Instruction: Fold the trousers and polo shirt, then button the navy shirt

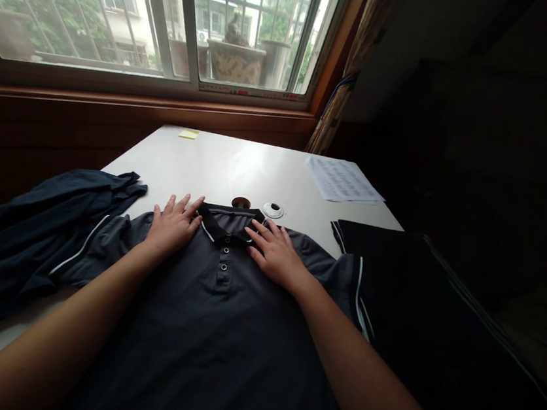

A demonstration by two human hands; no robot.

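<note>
A dark grey polo shirt (210, 329) lies face up on the white table (218, 166), collar (225, 222) toward the window, with a buttoned placket (223, 266) and white piping on the sleeves. My left hand (172, 223) rests flat on the shirt's left shoulder, fingers spread, just left of the collar. My right hand (276, 248) lies flat on the right shoulder, fingertips touching the collar's right edge. Neither hand holds anything.
A crumpled dark garment (27, 236) lies at the left. Folded dark garments (419, 314) are stacked at the right. Printed papers (343, 180) sit at the far right, a yellow sticky note (189, 133) at the far edge, a cable hole (241, 202) and its white cap (273, 209) behind the collar.
</note>
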